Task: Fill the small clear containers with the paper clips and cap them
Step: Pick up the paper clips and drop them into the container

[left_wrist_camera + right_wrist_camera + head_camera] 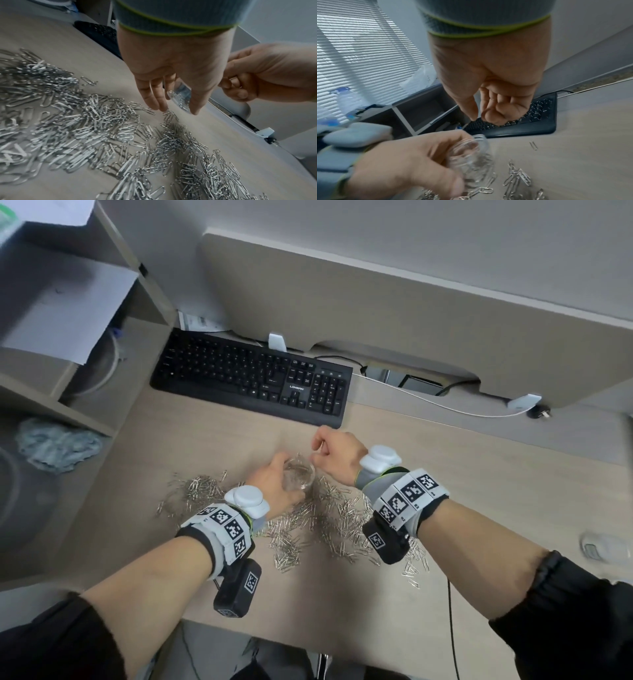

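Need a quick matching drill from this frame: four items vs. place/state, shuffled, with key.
Column 1:
1. clear container
2. paper clips
3. keyboard
4. right hand

Column 2:
A. loose, spread over the desk
B. at the back of the desk, beyond both hands
C. in the left hand's grip, no cap on
D. fingers curled, above the container's mouth

Pairs: 1-C, 2-A, 3-B, 4-D

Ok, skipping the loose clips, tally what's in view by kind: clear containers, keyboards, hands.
clear container: 1, held by the left hand
keyboard: 1
hands: 2, counting the right hand
paper clips: heap, uncounted
Total: 4
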A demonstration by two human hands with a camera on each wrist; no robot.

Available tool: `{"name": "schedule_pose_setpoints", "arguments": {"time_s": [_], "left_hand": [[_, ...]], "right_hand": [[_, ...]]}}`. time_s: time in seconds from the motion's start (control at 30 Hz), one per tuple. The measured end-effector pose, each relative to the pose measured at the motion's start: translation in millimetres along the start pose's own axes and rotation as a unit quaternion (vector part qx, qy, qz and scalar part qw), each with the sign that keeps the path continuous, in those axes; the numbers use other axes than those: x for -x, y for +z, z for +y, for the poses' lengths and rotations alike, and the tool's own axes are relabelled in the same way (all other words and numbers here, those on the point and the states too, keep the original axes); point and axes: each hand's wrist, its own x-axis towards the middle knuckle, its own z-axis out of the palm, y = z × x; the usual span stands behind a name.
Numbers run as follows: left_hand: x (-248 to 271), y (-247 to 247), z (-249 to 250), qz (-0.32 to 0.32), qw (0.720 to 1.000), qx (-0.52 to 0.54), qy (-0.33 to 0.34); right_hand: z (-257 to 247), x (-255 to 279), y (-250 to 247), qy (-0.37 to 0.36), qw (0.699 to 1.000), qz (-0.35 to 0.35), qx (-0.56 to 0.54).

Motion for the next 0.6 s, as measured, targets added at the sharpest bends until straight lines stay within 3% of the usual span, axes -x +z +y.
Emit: {"name": "schedule_pose_setpoints", "arguments": {"time_s": [0.1,0.2,0.33,0.4,0.6], "left_hand": [[7,-6,-14,0.000,1.000,-0.007,-0.006],[15,-15,-34,0.006,1.000,0.008,-0.026],[25,-26,-57,0.006,0.998,0.034,-0.050],[29,-29,-66,0.016,0.997,0.052,-0.058],[37,-26,-71,0.034,0.994,0.067,-0.075]], "right_hand": [[15,-23,3,0.059,0.998,0.014,0.028],[28,-51,12,0.132,0.985,-0.012,0.113],[32,-75,27,0.164,0.955,-0.063,0.240],[24,-79,37,0.155,0.948,-0.062,0.271],[2,-72,64,0.011,0.942,-0.116,0.315]]}}
